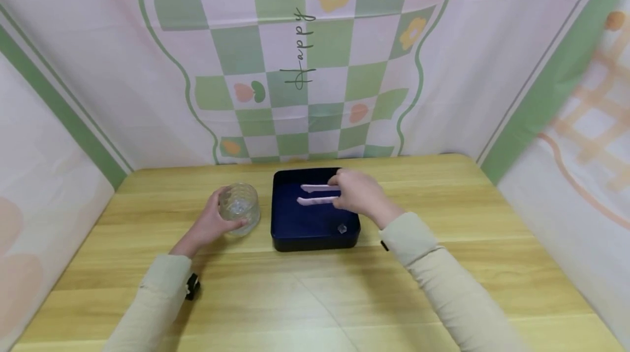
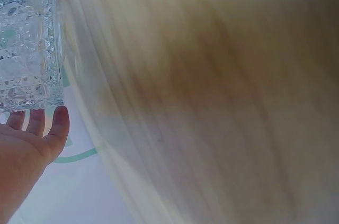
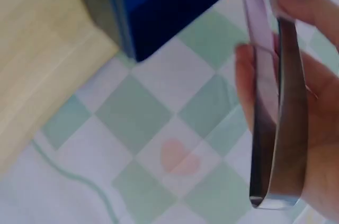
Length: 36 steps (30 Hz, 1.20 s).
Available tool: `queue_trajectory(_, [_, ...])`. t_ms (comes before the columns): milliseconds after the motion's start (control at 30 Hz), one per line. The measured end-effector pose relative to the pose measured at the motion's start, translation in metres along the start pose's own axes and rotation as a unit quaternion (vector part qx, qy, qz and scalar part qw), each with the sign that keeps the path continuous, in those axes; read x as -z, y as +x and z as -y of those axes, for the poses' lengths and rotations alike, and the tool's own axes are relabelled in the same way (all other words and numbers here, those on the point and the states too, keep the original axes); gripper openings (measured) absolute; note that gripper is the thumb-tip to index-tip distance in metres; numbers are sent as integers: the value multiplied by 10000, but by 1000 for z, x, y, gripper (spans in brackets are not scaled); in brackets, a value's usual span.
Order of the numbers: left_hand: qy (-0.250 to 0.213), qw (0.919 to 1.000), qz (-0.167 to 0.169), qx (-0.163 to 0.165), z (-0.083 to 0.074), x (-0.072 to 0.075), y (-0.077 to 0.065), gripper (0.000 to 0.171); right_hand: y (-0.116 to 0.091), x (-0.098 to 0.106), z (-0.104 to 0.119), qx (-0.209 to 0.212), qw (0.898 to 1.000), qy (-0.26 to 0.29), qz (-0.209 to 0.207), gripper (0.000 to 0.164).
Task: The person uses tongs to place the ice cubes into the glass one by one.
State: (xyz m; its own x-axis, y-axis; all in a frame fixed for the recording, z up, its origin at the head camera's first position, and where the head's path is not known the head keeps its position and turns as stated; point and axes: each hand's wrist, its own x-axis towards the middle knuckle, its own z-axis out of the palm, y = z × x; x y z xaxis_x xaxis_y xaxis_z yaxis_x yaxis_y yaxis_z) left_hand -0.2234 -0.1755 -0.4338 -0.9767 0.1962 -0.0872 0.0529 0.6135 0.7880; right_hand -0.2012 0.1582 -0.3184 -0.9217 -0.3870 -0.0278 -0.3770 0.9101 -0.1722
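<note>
My left hand holds a clear patterned glass, thumb on the near side and fingers around the far side. Clear pieces show inside it. The left wrist view has the cut pattern of the glass with fingertips against it. My right hand grips a pair of tongs over the dark blue tray, their pink tips apart and pointing left. In the right wrist view the tongs show a bent metal end. One small clear piece lies in the tray's near right corner.
The glass stands left of the tray on a wooden table. Behind the table hangs a checked cloth in green and white, with more printed cloth at both sides.
</note>
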Motion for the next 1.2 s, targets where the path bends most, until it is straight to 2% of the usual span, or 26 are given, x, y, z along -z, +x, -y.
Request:
queue_trajectory(100, [-9,10000,9,9,1,0,0,107,-7,5,-10,-15,9993,-60,369,34])
queue_trajectory(233, [-49,10000,12,8,2,0,0,107,-14,6,-19,89,9981,-248,564,20])
queue_trajectory(433, [-83,10000,22,18,2,0,0,106,-19,5,-22,-21,9958,-487,781,2])
queue_trajectory(533, [-85,10000,29,18,3,1,0,106,-19,5,-19,-150,9941,-528,936,13])
queue_trajectory(667, [-78,10000,28,30,3,1,0,106,-19,4,-12,-223,9902,-653,1215,18])
queue_trajectory(967, [-94,9999,21,33,3,1,0,107,-17,2,5,-304,9819,-1161,1463,19])
queue_trajectory(1200, [-131,9999,-1,-39,1,0,1,106,-16,0,10,-304,9790,-1388,1463,6])
